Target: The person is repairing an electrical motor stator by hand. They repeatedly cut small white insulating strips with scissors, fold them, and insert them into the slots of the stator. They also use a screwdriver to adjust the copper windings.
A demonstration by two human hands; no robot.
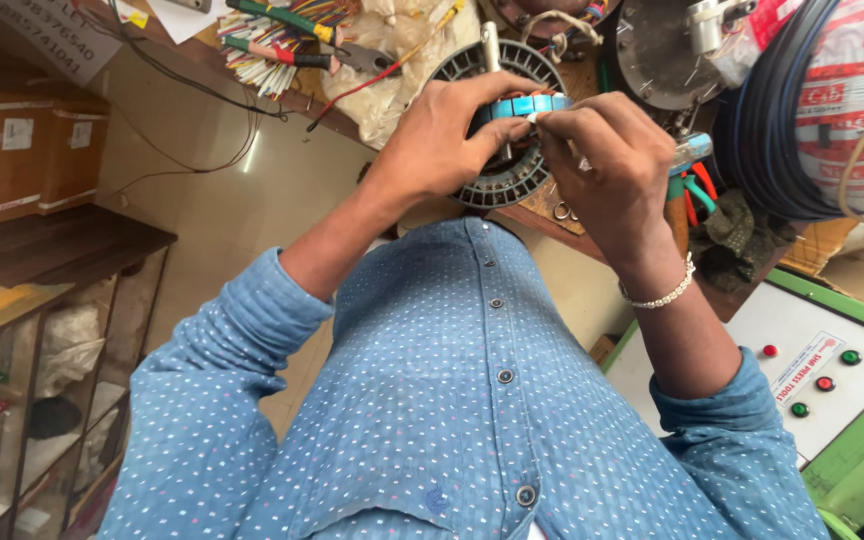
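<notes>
Head view: the left hand (449,140) curls around a round slotted stator (505,120), fingers wrapped over its blue-taped top. Just right of it, touching the same top edge, the right hand (607,165) pinches a small pale strip (535,117) between thumb and forefinger. Pliers (694,190) lie beyond the right hand.

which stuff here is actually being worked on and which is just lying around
In use:
left hand
right hand
round slotted motor core
blue strips

Lying about:
pliers
bundle of coloured wires
cable coil
control panel with buttons
cardboard boxes
</notes>
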